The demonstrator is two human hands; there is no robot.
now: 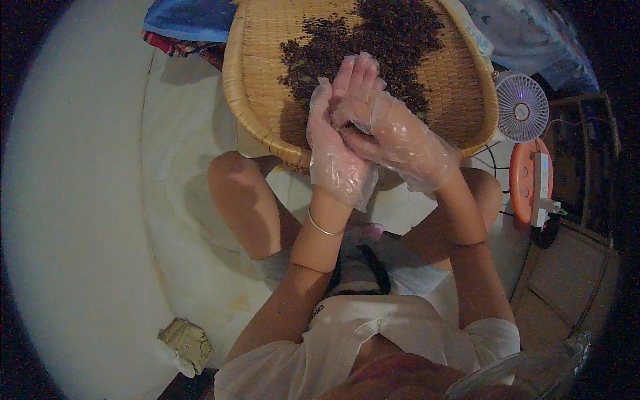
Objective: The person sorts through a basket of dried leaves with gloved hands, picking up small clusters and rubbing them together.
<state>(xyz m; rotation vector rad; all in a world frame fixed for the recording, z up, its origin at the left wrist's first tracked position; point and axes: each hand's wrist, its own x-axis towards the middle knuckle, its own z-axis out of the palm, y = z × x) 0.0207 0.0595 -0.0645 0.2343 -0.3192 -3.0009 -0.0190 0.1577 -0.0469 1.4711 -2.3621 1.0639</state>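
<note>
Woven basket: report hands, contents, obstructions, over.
Left hand and right hand gloved, touching; anything between them hidden. Dark bits spread in woven basket. Hands block view of part of basket's near rim.

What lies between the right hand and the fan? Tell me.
In the head view, the right side of the woven basket lies between the right hand and the fan.

We see a home: a small white fan (522,108), white power strip (542,181), blue cloth (190,20) and woven basket (265,141) around our pale floor (80,200), plus perhaps a wooden cabinet (592,143), dimly lit.
</note>
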